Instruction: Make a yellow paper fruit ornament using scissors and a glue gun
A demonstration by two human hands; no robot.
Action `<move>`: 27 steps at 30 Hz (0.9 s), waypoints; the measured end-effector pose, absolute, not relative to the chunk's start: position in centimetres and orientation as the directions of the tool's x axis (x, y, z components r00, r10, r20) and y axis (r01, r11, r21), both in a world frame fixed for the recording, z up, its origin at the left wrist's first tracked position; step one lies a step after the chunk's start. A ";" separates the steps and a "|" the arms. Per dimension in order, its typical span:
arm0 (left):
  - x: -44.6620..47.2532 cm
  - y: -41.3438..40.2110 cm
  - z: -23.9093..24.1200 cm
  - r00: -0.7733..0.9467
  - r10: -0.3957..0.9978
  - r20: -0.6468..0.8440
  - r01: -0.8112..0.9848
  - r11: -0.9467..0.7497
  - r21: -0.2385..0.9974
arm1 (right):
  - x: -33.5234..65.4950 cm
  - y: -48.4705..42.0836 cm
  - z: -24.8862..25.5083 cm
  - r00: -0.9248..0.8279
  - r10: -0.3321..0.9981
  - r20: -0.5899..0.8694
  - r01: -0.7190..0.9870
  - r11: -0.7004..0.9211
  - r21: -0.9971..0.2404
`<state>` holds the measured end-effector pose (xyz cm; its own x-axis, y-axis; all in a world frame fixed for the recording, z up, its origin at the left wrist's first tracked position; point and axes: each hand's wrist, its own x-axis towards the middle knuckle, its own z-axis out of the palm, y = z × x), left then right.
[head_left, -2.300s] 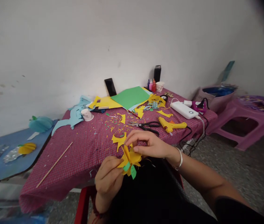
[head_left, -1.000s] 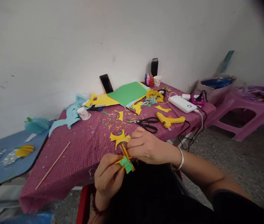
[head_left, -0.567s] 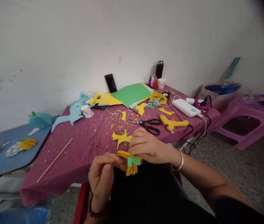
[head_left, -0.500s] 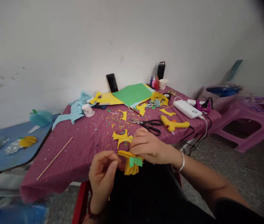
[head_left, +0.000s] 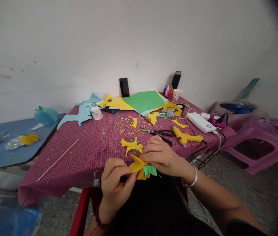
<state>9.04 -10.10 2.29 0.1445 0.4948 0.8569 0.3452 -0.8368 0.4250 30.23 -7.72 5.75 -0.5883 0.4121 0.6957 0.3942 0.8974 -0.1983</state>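
Note:
Both my hands hold a small yellow paper fruit with green leaves [head_left: 141,167] just in front of the table's near edge. My left hand [head_left: 115,186] pinches its left side, fingers curled. My right hand [head_left: 159,154], with a silver bangle on the wrist, grips it from the right and above. A yellow paper offcut [head_left: 131,145] lies on the red checked tablecloth [head_left: 89,147] just beyond my hands.
Black scissors [head_left: 159,132], a yellow glue gun [head_left: 185,136], a white power bank [head_left: 199,118], green paper sheets [head_left: 145,101], a paper cup [head_left: 96,113] and a wooden stick [head_left: 58,159] lie on the table. A pink stool [head_left: 264,144] stands at right, a blue mat [head_left: 13,149] at left.
The paper piece has been turned between my fingers; its yellow folds now point up-left and the green leaves to the right. The view has shifted slightly down and right.

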 end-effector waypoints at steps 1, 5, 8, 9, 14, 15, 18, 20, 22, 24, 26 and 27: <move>9.1 -10.1 2.3 0.172 0.506 0.845 0.321 -0.840 0.437 | 30.2 -7.7 5.7 -0.590 0.413 0.694 0.396 0.897 -0.197; 9.5 -9.9 2.4 0.261 0.606 0.751 0.264 -0.794 0.548 | 29.9 -7.8 5.7 -0.612 0.434 0.661 0.402 0.890 -0.213; 9.8 -9.9 2.6 0.293 0.663 0.689 0.244 -0.749 0.616 | 29.7 -7.9 5.8 -0.646 0.455 0.613 0.398 0.886 -0.239; 9.8 -9.9 2.7 0.302 0.673 0.675 0.234 -0.739 0.632 | 29.7 -7.9 5.8 -0.654 0.462 0.599 0.397 0.883 -0.249; 9.6 -10.1 2.9 0.390 0.704 0.594 0.210 -0.696 0.687 | 29.6 -8.2 5.7 -0.671 0.509 0.540 0.398 0.861 -0.318; 9.5 -10.1 2.9 0.387 0.712 0.586 0.205 -0.686 0.698 | 29.5 -8.3 5.6 -0.673 0.513 0.533 0.392 0.858 -0.332; 9.3 -10.2 2.9 0.373 0.738 0.562 0.174 -0.651 0.739 | 29.2 -8.4 5.6 -0.690 0.511 0.513 0.372 0.858 -0.354; 9.1 -10.2 3.0 0.394 0.741 0.543 0.146 -0.634 0.759 | 29.0 -8.5 5.7 -0.703 0.497 0.508 0.355 0.865 -0.355; 9.1 -10.2 3.1 0.413 0.740 0.531 0.137 -0.626 0.767 | 28.9 -8.5 5.8 -0.708 0.488 0.511 0.336 0.869 -0.364; 9.1 -10.1 3.1 0.417 0.738 0.531 0.139 -0.629 0.765 | 28.9 -8.4 5.7 -0.708 0.480 0.518 0.313 0.871 -0.379; 9.1 -10.1 3.1 0.422 0.729 0.539 0.142 -0.640 0.755 | 28.8 -8.4 5.6 -0.705 0.465 0.535 0.283 0.877 -0.390; 9.1 -10.1 3.1 0.425 0.725 0.542 0.141 -0.645 0.751 | 28.7 -8.3 5.4 -0.700 0.456 0.550 0.266 0.880 -0.392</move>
<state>9.09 -10.10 3.11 0.4245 0.7251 0.5421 0.1414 -0.6445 0.7514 28.71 -8.33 5.43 -0.6998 0.4564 0.5495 0.2660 0.8805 -0.3925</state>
